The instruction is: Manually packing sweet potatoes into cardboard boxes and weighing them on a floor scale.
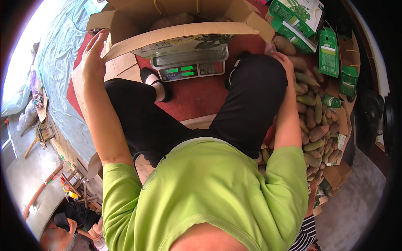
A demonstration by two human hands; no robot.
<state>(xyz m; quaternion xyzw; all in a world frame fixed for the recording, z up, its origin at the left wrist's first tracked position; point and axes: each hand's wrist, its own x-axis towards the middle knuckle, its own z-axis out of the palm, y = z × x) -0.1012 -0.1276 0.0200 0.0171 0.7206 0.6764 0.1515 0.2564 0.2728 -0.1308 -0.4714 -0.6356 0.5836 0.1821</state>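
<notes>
An open cardboard box (167, 35) stands in front of me on a weighing scale (184, 72) with a clear tray and lit green displays. Several brownish root vegetables (173, 20) lie inside it. My left hand (93, 54) is at the box's near left corner, fingers stretched along the cardboard. Beyond my right knee, my right hand (284, 62) reaches beside the vegetable pile (314, 121), close to a large brown root (284, 45). A small pinkish thing (270, 49) shows at its fingertips. The knee partly covers this hand, so its grip is unclear.
Green and white printed cartons (328, 52) stand at the far right, beyond the pile. Flattened cardboard (121, 69) lies on the red floor covering (192, 98). Blue plastic sheeting (58, 75) spreads along the left. Another person (79, 217) is at lower left; a striped sleeve (305, 234) shows lower right.
</notes>
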